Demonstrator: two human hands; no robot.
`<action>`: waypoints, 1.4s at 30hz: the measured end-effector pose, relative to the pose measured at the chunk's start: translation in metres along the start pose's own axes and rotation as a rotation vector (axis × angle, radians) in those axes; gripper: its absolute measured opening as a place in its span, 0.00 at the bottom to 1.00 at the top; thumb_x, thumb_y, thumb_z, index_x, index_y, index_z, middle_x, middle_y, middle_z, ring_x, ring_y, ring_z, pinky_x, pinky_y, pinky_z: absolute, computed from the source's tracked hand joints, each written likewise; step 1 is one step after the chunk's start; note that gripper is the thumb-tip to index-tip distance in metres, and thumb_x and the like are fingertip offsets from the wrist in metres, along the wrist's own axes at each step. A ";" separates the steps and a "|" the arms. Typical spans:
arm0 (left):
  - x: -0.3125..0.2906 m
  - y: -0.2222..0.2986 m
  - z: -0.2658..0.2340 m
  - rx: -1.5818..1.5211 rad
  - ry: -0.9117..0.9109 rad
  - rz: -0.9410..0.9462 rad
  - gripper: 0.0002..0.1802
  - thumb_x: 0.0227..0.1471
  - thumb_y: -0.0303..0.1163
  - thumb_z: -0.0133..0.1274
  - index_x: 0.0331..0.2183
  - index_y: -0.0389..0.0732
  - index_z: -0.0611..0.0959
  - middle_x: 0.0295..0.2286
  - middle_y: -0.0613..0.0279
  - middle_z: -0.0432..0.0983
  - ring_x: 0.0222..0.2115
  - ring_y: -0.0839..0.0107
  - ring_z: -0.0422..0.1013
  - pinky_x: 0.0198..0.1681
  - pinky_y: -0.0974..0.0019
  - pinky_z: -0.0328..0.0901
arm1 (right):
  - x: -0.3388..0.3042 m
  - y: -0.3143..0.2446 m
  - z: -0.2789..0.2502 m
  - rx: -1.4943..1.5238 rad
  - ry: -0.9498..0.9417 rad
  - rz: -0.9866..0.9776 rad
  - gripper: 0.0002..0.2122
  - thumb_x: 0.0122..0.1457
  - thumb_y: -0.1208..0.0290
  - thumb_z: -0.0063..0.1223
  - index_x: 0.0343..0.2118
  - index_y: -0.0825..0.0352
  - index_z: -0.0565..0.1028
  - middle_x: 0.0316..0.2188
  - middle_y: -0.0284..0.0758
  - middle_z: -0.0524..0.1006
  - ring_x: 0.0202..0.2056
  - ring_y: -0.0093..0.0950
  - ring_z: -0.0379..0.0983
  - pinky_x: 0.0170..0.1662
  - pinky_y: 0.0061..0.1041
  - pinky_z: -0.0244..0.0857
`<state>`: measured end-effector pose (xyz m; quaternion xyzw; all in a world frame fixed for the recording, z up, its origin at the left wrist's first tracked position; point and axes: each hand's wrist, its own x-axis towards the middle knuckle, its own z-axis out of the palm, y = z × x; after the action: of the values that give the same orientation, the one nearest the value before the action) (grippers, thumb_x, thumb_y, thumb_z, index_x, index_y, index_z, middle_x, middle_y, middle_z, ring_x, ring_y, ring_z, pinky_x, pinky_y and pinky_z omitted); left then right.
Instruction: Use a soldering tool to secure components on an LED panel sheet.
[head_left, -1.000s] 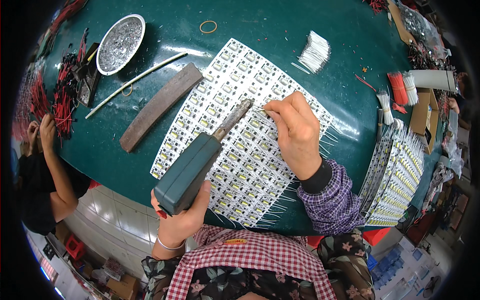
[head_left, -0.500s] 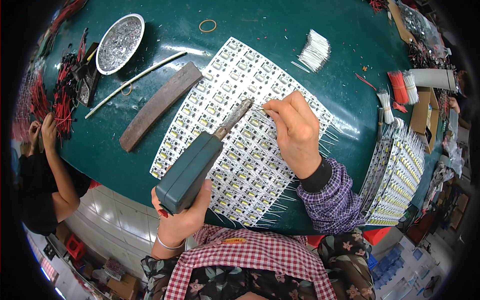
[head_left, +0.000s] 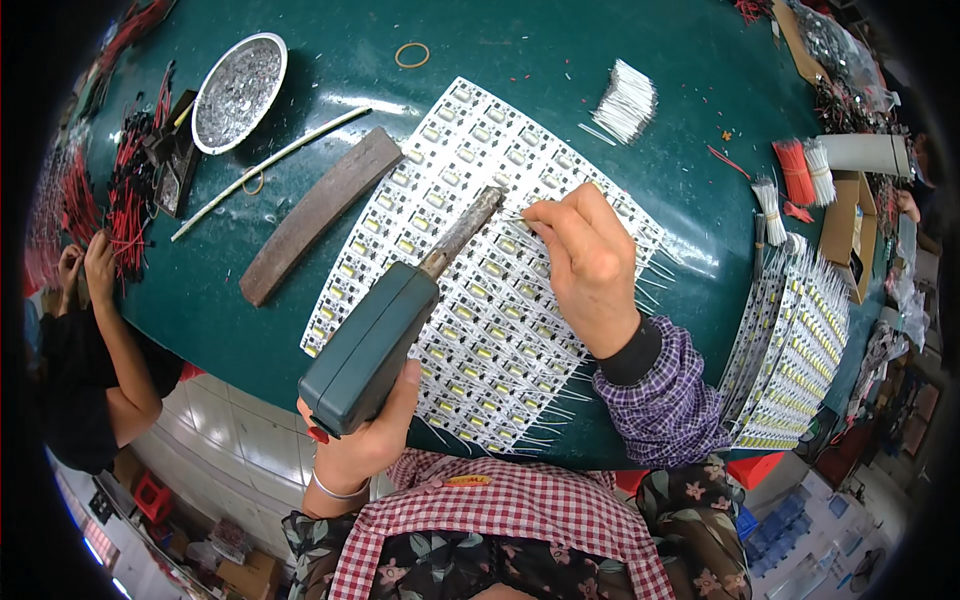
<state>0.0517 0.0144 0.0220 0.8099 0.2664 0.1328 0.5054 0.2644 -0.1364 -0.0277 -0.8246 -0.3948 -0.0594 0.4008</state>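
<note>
My left hand [head_left: 362, 442] is wrapped round the handle of a dark green soldering gun [head_left: 368, 345]. Its blackened tip reaches over a white sheet of LED circuit boards [head_left: 462, 152], close to the end of a thin white wire [head_left: 511, 216]. That wire is pinched between the thumb and forefinger of my right hand [head_left: 597, 270], just above the sheet. Whether tip and wire touch is too small to tell. Rows of small yellow LEDs cover the sheet, and many white wires stick out past its lower right edge. A brown curved bar [head_left: 320, 215] lies against its left side.
A white bowl [head_left: 285, 72] of metallic bits stands at the back left, beside a thin pale stick [head_left: 270, 160]. Short white wires [head_left: 627, 102] lie at the back right. More wired LED sheets [head_left: 785, 350] stack at the right. Another person's hands [head_left: 98, 268] work at far left.
The soldering gun has shifted slightly left, its tip a little up and away from my right fingers. My right hand has barely moved and still pinches the wire.
</note>
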 end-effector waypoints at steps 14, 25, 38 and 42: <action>0.017 0.005 0.008 0.028 0.020 0.088 0.10 0.48 0.21 0.66 0.36 0.33 0.87 0.31 0.57 0.83 0.25 0.67 0.79 0.29 0.67 0.72 | 0.003 0.001 0.001 -0.076 0.108 -0.050 0.08 0.48 0.87 0.63 0.32 0.71 0.80 0.25 0.35 0.68 0.29 0.33 0.69 0.29 0.33 0.64; 0.019 0.005 0.014 0.061 0.029 0.105 0.07 0.45 0.20 0.66 0.31 0.35 0.88 0.30 0.57 0.82 0.24 0.64 0.78 0.27 0.67 0.71 | 0.001 0.003 0.002 -0.063 0.090 -0.049 0.08 0.47 0.86 0.63 0.31 0.70 0.80 0.24 0.35 0.67 0.28 0.33 0.69 0.29 0.33 0.64; 0.017 -0.002 0.013 0.102 -0.022 0.147 0.10 0.47 0.19 0.65 0.36 0.34 0.86 0.32 0.60 0.82 0.25 0.66 0.76 0.31 0.67 0.71 | 0.000 0.005 0.004 -0.092 0.081 -0.050 0.09 0.46 0.86 0.62 0.32 0.70 0.79 0.25 0.35 0.66 0.29 0.33 0.68 0.30 0.33 0.64; 0.010 -0.004 0.007 -0.003 -0.036 0.084 0.16 0.51 0.17 0.64 0.44 0.30 0.83 0.37 0.61 0.81 0.30 0.77 0.74 0.30 0.72 0.68 | 0.001 0.003 0.003 -0.095 0.080 -0.042 0.09 0.47 0.87 0.63 0.32 0.70 0.79 0.25 0.35 0.67 0.28 0.33 0.69 0.30 0.33 0.64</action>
<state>0.0617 0.0162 0.0144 0.8220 0.2229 0.1394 0.5052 0.2663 -0.1352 -0.0311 -0.8311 -0.3926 -0.1193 0.3753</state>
